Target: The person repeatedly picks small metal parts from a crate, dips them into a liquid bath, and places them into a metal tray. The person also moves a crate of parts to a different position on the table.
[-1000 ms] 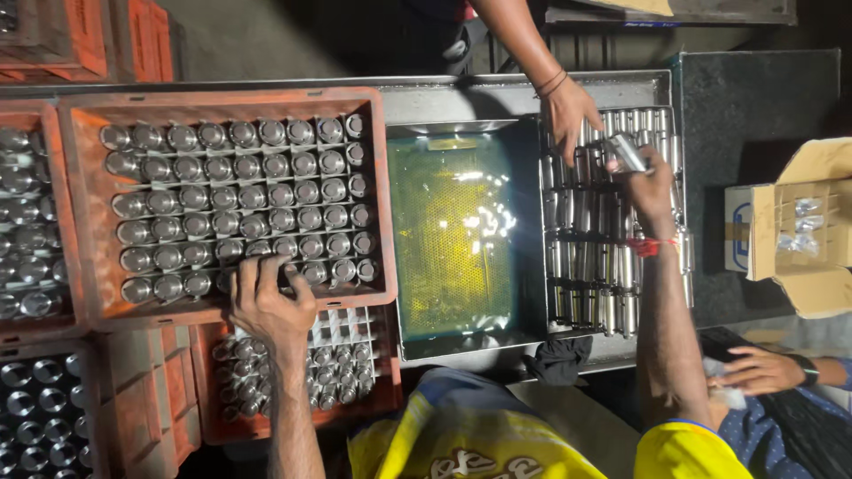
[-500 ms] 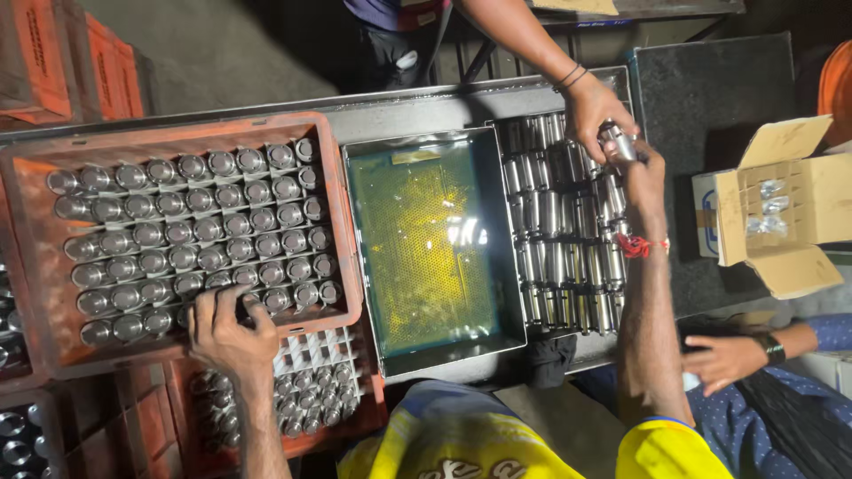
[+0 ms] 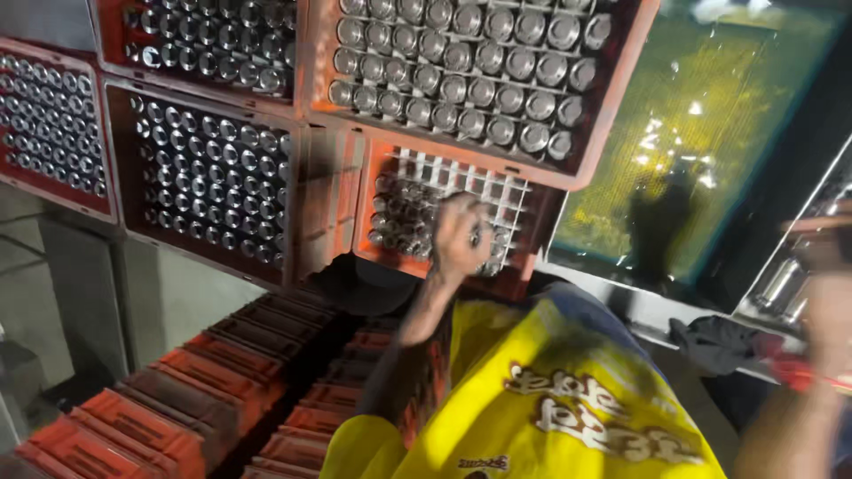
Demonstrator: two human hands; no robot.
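**Left hand reaches into half-filled crate of metal cans**

The left hand (image 3: 461,235) is seen lowered into a red crate with a white divider grid (image 3: 448,208), its fingers curled around what appears to be a small metal can (image 3: 477,238) – though motion blur leaves the grip itself hard to confirm. The crate is only partly filled; cans fill its left part, while bare white cells are seen at the top and right.

The right hand (image 3: 825,266) is caught at the frame's right edge, heavily blurred, above a tray of cans lying on their sides (image 3: 785,288); whether it is apart or clamped on anything cannot be told.

A full red crate of upright cans (image 3: 470,75) is stacked just above the gridded one, and further full crates (image 3: 209,182) are ranged to the left. A yellow-green tank (image 3: 701,133) is set beside them – a yellow garment (image 3: 550,399) fills the foreground.
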